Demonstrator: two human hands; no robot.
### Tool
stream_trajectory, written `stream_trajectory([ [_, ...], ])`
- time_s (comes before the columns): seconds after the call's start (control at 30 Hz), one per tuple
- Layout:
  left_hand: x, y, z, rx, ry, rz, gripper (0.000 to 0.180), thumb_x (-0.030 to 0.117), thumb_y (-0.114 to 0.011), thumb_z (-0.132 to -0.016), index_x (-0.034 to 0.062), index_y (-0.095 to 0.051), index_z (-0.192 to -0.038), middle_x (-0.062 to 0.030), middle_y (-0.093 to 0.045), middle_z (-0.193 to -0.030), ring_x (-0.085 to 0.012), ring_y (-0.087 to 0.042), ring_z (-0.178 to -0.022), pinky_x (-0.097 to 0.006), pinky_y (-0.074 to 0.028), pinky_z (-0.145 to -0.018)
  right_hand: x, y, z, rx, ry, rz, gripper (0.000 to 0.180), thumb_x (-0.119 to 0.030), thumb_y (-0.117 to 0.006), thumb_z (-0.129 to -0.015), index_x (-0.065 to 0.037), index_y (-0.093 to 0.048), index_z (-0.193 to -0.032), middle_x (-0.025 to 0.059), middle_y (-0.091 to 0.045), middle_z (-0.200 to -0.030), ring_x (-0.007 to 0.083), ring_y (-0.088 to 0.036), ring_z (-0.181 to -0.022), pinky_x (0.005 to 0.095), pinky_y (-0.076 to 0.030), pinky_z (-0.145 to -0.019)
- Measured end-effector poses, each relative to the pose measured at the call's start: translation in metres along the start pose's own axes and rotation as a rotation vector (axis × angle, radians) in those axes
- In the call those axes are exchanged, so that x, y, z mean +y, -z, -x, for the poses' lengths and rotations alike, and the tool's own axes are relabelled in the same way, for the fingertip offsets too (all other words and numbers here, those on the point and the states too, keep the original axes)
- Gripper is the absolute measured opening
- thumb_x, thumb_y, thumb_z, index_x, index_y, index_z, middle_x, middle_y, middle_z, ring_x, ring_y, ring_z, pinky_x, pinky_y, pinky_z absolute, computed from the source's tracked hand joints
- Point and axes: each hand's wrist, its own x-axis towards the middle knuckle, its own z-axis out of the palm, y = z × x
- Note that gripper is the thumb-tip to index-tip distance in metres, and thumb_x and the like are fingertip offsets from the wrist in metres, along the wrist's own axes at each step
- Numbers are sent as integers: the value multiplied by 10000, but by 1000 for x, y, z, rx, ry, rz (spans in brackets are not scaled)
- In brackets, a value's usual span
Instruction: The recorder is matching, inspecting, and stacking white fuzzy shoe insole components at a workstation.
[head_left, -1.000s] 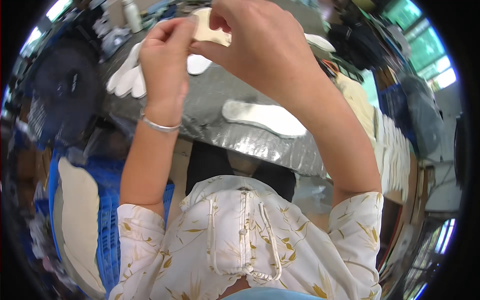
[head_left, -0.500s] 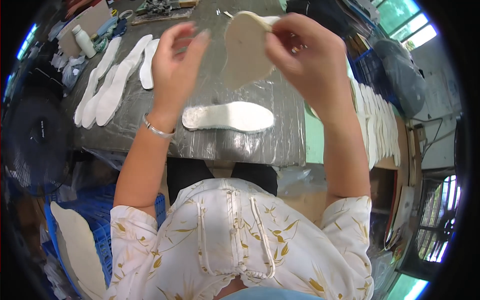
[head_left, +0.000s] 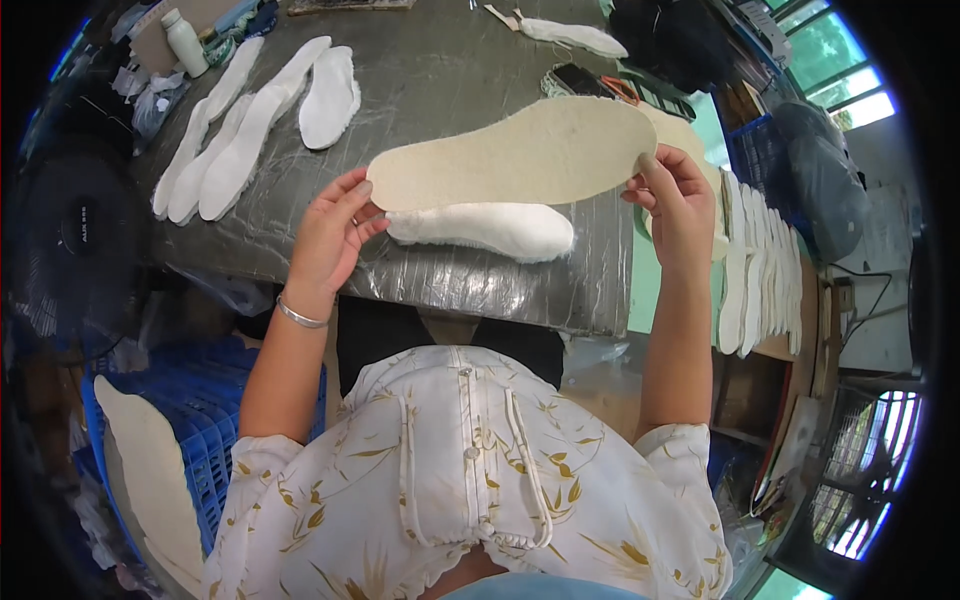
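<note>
A cream insole (head_left: 510, 155) is stretched level between my two hands, above the table. My left hand (head_left: 335, 225) pinches its narrow heel end between thumb and fingers. At the wide toe end, my right hand (head_left: 675, 200) grips the edge with its thumb on top. Just below lies a white fluffy insole (head_left: 490, 230) on the dark table, its upper edge partly covered by the held one. To the left rest several white insoles (head_left: 245, 150), some overlapping, with a shorter white insole (head_left: 330, 98) beside them.
The grey plastic-covered table (head_left: 450, 285) spans the front. A row of white insoles (head_left: 765, 260) lines the right side. Near the back right are a phone (head_left: 578, 82) and another white piece (head_left: 575, 38). A white bottle (head_left: 184, 42) stands back left; a blue crate (head_left: 205, 450) sits lower left.
Both hands have come down and nearer. My left hand, free before, now holds the cream insole's heel end; the insole has turned from upright to level. A short white insole at left is now uncovered.
</note>
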Motion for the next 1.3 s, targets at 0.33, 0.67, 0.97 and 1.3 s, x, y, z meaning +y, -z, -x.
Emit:
stream_trajectory([
  [0.33, -3, 11, -9, 18, 14, -159, 244, 83, -642, -923, 25, -610, -1158, -62, -680, -1012, -140, -663, -878, -259, -546, -704, 23, 26, 3, -18, -206, -52, 250, -131, -681, -893, -8, -643, -1106, 74, -692, -867, 114, -661, -677, 254, -561, -634],
  [0.67, 15, 4, 3, -64, -444, -703, 196, -72, -609, -886, -23, -709, -1048, -106, -687, -1048, -145, -656, -867, -258, -549, -745, 56, 48, 28, -70, -302, -330, 358, -63, -685, -879, 16, -604, -1218, 35, -677, -993, 101, -638, -866, 249, -511, -771],
  [0.97, 15, -16, -7, -4, -71, -266, 280, 53, -644, -912, -27, -568, -1169, -96, -682, -1023, -136, -672, -855, -262, -571, -720, 47, 43, 28, 20, -211, -248, 392, -15, -668, -862, 44, -577, -1238, 57, -678, -1020, 92, -626, -862, 222, -490, -744],
  [1.3, -4, -19, -16, 110, 85, -299, 238, 87, -718, -874, 0, -638, -1081, -62, -647, -1003, -115, -646, -877, -235, -577, -735, 81, 43, 30, 32, -522, 253, 212, -232, -672, -921, -49, -659, -1026, 2, -651, -857, 89, -604, -745, 237, -501, -609],
])
